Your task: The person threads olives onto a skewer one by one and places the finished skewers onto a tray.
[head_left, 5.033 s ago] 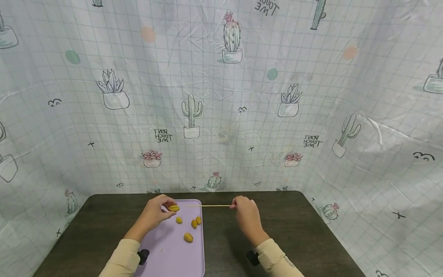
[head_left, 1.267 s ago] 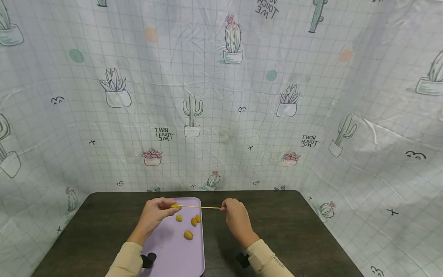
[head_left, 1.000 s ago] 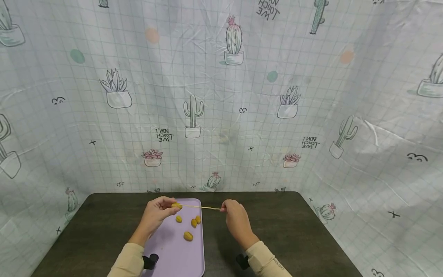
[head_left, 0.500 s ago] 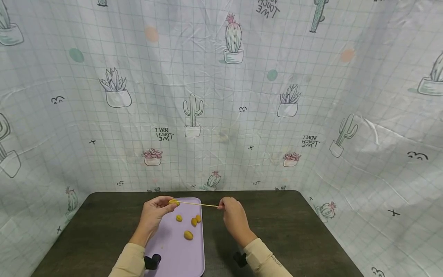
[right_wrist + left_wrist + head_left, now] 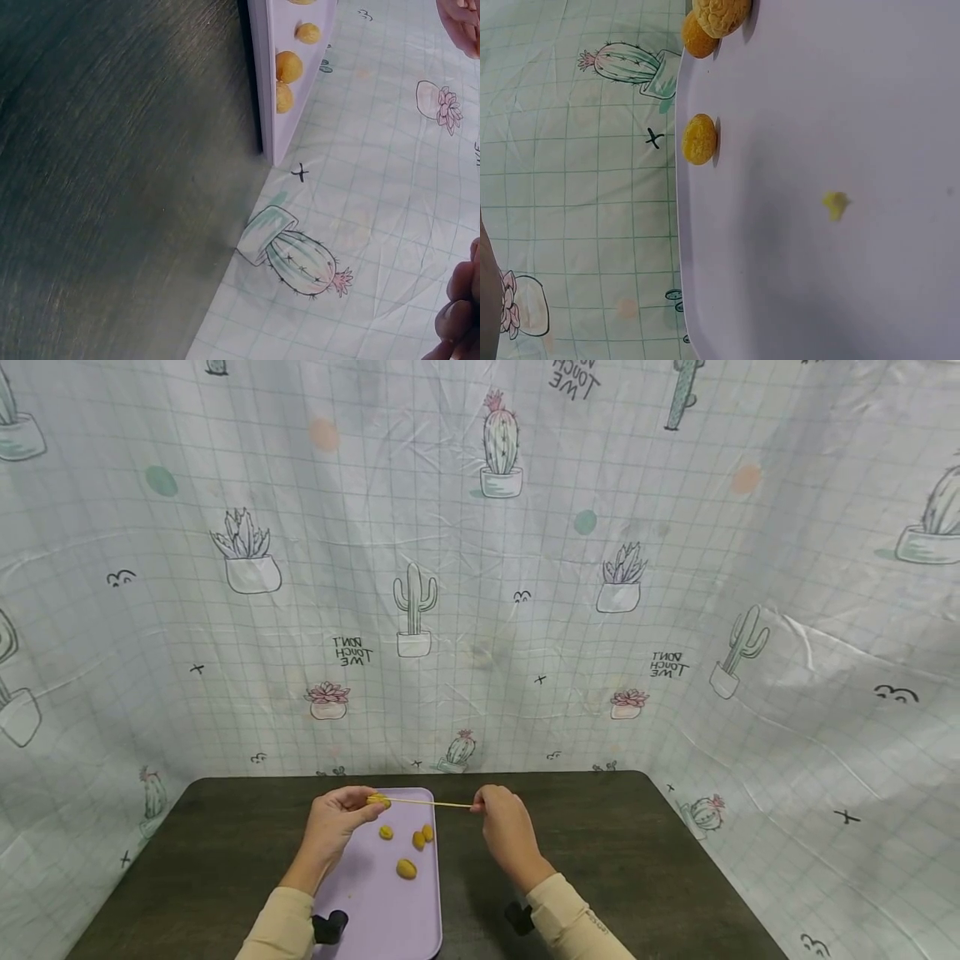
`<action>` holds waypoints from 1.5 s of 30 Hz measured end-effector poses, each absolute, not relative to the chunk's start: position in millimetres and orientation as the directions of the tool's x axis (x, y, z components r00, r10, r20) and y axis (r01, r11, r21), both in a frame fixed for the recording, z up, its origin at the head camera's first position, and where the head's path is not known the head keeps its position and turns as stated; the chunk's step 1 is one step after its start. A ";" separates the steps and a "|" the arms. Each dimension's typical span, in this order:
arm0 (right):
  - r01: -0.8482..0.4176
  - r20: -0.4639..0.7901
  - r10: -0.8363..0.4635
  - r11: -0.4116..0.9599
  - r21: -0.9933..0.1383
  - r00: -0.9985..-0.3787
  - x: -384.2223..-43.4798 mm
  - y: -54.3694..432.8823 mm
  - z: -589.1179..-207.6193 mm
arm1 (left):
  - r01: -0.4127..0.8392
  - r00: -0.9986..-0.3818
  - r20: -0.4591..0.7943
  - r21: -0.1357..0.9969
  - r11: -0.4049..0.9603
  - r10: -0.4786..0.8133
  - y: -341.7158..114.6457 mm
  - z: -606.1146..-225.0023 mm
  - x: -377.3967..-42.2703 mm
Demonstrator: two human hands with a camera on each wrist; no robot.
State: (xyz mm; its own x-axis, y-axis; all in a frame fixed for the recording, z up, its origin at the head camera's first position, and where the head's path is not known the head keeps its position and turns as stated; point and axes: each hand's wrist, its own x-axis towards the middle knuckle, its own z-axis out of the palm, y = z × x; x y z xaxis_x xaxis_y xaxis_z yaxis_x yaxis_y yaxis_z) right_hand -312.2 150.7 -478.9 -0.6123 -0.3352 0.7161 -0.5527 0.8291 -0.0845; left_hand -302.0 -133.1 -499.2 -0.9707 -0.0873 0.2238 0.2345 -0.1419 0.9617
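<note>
My left hand pinches a small yellow oval fruit between thumb and fingers, above the far end of a lilac tray. To the right, my right hand pinches the end of a thin pale skewer. The skewer lies nearly level between the hands, its far end at the held fruit; how deep it goes in cannot be made out. Several similar wrinkled fruits rest on the tray, among them a larger one and a small one. Neither wrist view shows the held fruit.
The tray lies on a dark wooden table. Behind the table hangs a pale curtain with cactus prints. A small yellow scrap lies on the tray in the left wrist view.
Five seconds ago a gap separated the skewer's tip from the held fruit. The right hand has since come left, bringing the skewer to the fruit. Both hands barely move in the last half second.
</note>
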 end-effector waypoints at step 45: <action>-0.589 0.713 -0.348 0.800 -0.113 -0.609 -308.3 130.8 -479.9 | 0.183 -0.983 0.181 0.976 -0.121 -0.032 -131.1 -493.4 -296.7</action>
